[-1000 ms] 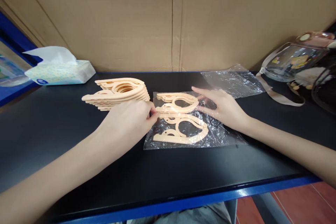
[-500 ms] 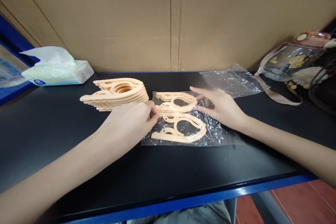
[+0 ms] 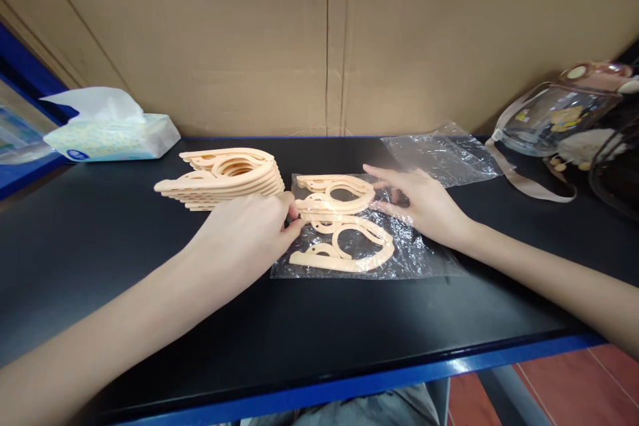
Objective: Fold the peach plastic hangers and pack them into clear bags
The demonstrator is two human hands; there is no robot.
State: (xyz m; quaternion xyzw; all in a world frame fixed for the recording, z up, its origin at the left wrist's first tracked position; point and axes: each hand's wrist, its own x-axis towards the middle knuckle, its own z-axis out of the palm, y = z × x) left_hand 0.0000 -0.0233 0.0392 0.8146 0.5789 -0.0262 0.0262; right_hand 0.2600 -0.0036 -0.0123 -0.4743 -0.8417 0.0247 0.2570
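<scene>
Left hand [image 3: 249, 229] was pinched on the open left edge of the clear bag [image 3: 409, 256], which was pressed flat on the black surface [image 3: 100, 239] by the spread right hand [image 3: 424, 203], three hangers [image 3: 344, 226] being bagged and the stack of hangers [image 3: 224, 176] left unbagged.

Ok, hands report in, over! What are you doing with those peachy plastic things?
Left hand pinching the clear bag edge. Right hand flat on the bag, pressing. Peach hangers inside the bag. Hanger stack beside the left hand; nothing in the way.
</scene>
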